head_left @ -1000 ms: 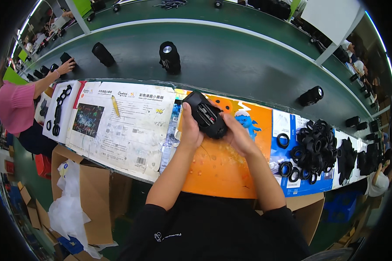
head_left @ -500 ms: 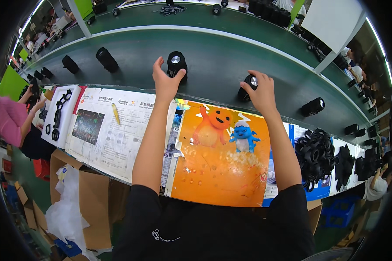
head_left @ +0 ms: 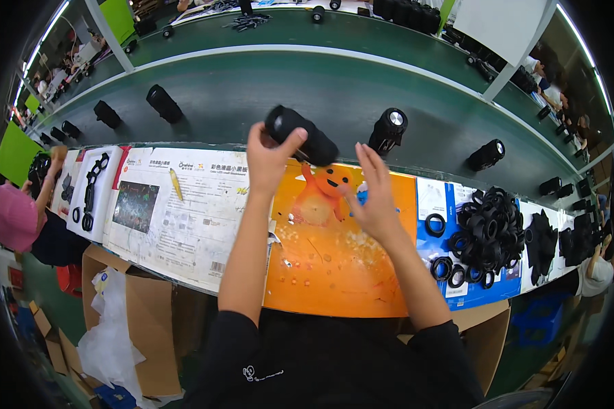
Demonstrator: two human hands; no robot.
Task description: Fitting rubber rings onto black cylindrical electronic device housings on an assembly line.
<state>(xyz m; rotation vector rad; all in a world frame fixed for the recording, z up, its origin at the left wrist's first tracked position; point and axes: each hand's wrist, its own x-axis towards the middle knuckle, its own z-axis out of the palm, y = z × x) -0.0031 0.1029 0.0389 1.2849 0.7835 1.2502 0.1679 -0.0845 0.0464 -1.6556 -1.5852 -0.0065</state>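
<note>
Head view: grasping a tilted black cylinder [head_left: 314,141] in left hand [head_left: 271,162], with right hand [head_left: 375,201] spread, unclenched, near an upright dark canister [head_left: 389,129] just beyond.

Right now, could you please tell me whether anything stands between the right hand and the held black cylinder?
Nothing visible does: only an open gap shows between the right hand and the black cylinder in the left hand. Another cylinder stands on the green belt beyond the right hand, outside that gap.
</note>
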